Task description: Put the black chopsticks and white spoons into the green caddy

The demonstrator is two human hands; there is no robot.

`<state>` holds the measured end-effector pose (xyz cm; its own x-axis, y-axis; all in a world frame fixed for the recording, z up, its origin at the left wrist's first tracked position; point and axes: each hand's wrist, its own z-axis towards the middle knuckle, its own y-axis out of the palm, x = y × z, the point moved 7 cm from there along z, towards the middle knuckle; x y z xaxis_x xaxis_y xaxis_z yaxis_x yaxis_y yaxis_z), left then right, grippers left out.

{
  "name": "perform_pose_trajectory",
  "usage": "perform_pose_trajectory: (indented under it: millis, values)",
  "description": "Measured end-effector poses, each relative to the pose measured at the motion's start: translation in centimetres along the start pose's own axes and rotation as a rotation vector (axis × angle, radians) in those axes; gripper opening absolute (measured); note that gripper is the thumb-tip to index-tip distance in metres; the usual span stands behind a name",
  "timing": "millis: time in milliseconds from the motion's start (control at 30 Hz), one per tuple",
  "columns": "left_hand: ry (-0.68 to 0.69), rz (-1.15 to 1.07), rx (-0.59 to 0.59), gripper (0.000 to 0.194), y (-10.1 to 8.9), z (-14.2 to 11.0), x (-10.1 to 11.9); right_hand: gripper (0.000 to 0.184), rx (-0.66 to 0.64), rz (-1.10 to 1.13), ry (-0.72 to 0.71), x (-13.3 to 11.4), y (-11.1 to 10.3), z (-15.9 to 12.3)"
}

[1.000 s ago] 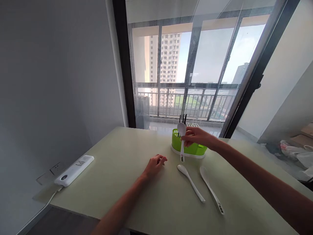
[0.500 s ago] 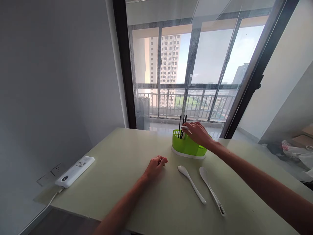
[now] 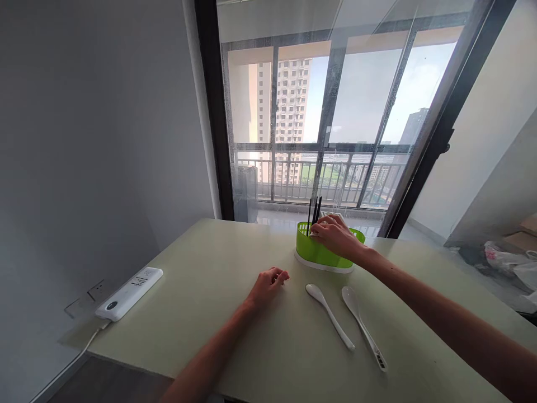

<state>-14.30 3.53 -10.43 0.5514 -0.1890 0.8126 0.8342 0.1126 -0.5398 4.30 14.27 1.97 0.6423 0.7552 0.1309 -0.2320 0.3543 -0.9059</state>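
Note:
My right hand (image 3: pixel 338 235) is over the top of a green cutlery holder (image 3: pixel 314 253) at the far side of the table, fingers pinched together. The white spoon it carries is down inside the holder and almost hidden under the fingers. Black chopsticks (image 3: pixel 314 208) stand in the holder just left of the hand. My left hand (image 3: pixel 268 282) rests on the pale green table (image 3: pixel 210 319) with its fingers curled under and nothing in it. Two more white spoons lie in front of the holder, one (image 3: pixel 329 316) near my left hand and one (image 3: pixel 363 327) to its right.
A white power strip (image 3: pixel 129 293) lies at the table's left edge, its cable hanging to a wall socket (image 3: pixel 95 290). A glass balcony door (image 3: pixel 319 123) stands behind the table. White plastic bags (image 3: pixel 507 260) lie on the floor to the right.
My right hand has lowered the white spoon from above the table into the green holder and sunk with it. My left hand and the two lying spoons have not moved.

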Motion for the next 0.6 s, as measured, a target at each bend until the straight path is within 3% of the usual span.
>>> perform_pose_trajectory:
  millis: [200,267,433,600]
  values:
    - [0.003,-0.001,-0.001,0.047,0.1,0.0,-0.1,0.029,0.077,0.051,-0.047,-3.3,-2.9,-2.0]
    - [0.01,0.006,-0.003,0.046,0.1,0.0,0.1,0.031,-0.008,0.102,-0.07,-5.4,-3.0,-3.2]
    - [0.028,0.016,0.002,0.046,0.0,0.0,0.3,0.025,-0.4,0.103,0.02,-8.7,0.9,-7.2]
    - [0.043,0.054,-0.005,0.048,0.1,0.0,0.1,0.029,-0.54,0.039,0.133,-9.2,5.4,-9.7]
